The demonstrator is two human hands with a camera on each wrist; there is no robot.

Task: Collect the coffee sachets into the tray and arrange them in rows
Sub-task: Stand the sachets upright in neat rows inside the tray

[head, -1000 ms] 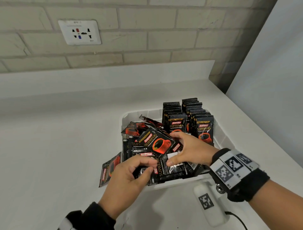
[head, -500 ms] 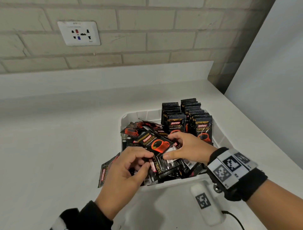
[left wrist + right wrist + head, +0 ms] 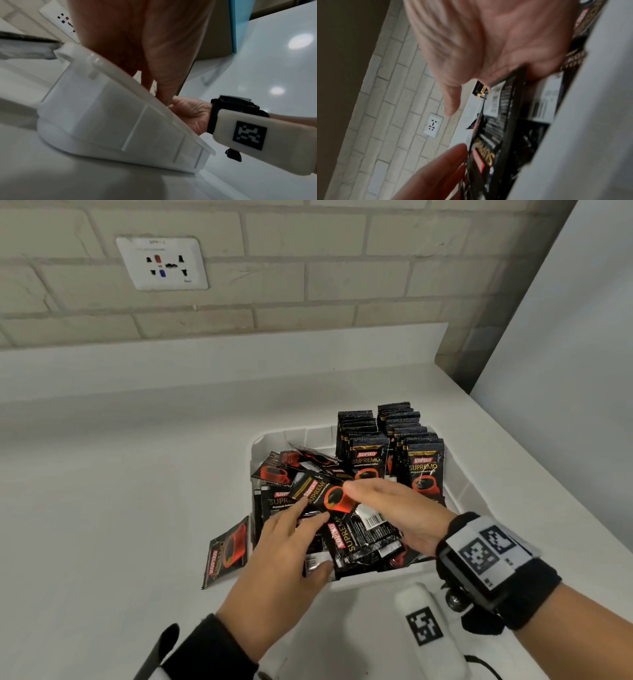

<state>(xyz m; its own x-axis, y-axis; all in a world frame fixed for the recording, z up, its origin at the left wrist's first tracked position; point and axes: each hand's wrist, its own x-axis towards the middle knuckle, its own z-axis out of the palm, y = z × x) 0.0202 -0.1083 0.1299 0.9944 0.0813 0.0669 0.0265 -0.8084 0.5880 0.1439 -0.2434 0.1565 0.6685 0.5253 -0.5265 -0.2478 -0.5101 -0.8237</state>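
Note:
A white tray (image 3: 376,578) sits on the counter with two upright rows of black-and-red coffee sachets (image 3: 368,455) at its back right. A loose pile of sachets (image 3: 274,474) fills its left and front. My left hand (image 3: 308,535) pinches a bundle of sachets (image 3: 356,542) between fingers and thumb. My right hand (image 3: 363,494) grips the same bundle from the right, fingers over the top sachet (image 3: 325,494). One sachet (image 3: 227,556) lies outside, against the tray's left wall. The left wrist view shows the tray wall (image 3: 111,115); the right wrist view shows sachets (image 3: 501,115) against my palm.
The white counter (image 3: 120,508) stretches left of the tray. A brick wall with a socket (image 3: 161,263) stands behind. A pale panel (image 3: 565,371) borders the counter on the right, close to the tray.
Both hands have lifted the bundle a little and moved further into the tray. My left fingers have stretched forward over the sachets, and the right fingers have slid onto the top sachet.

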